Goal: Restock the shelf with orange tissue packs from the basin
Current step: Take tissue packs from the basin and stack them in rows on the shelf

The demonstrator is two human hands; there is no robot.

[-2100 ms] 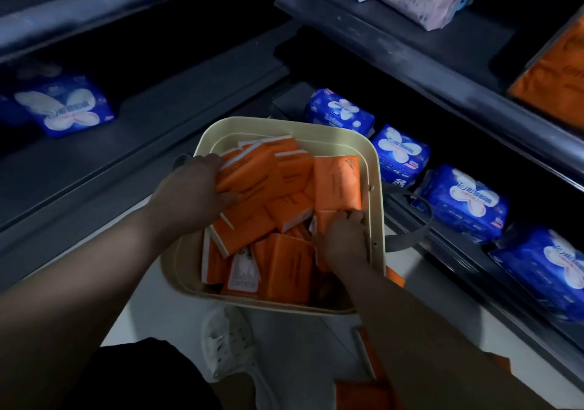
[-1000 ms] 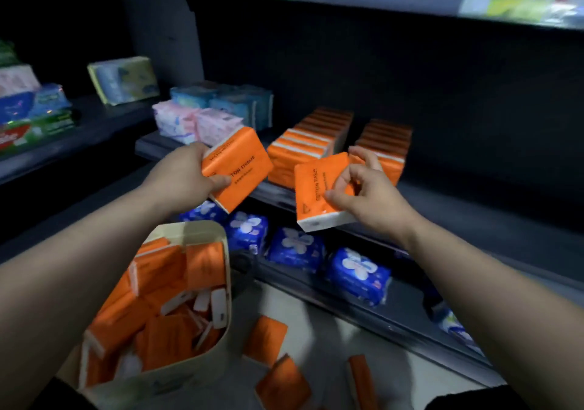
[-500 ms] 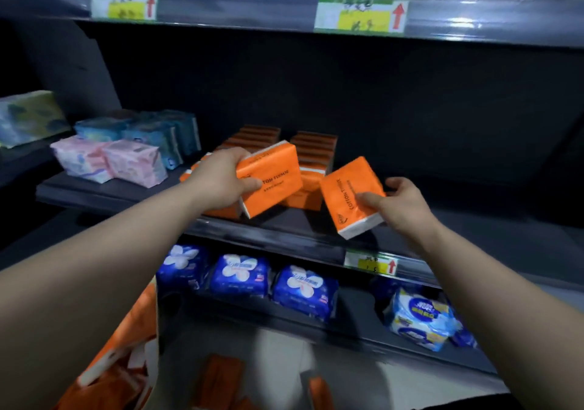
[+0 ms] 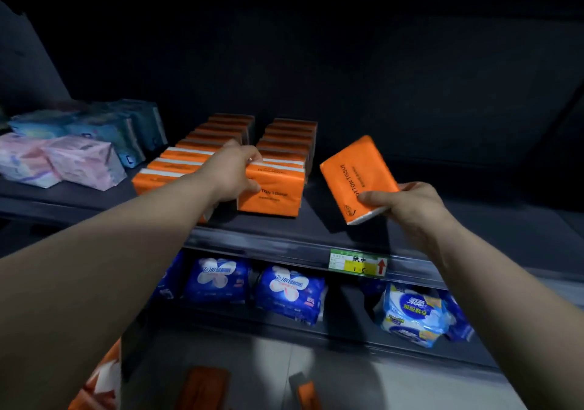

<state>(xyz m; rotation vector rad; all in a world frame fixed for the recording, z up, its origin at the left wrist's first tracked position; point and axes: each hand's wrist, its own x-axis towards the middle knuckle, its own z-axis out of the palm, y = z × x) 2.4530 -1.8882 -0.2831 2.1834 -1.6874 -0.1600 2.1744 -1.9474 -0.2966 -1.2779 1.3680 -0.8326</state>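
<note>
Now the left hand [image 4: 232,172] is gripping a likely soft, light tissue pack [image 4: 271,195], the right hand [image 4: 407,204] pinching another pack [image 4: 357,176] by its end.

At the left end of the shelf [image 4: 316,221], pink packs [image 4: 63,161], teal packs [image 4: 117,125] just behind. On its front edge, a yellow-green price label [image 4: 357,263] with red arrow. On the lower shelf [image 4: 347,330], blue flower-printed packs [image 4: 252,283]; toward the right, a white-and-blue pack [image 4: 410,313].
</note>
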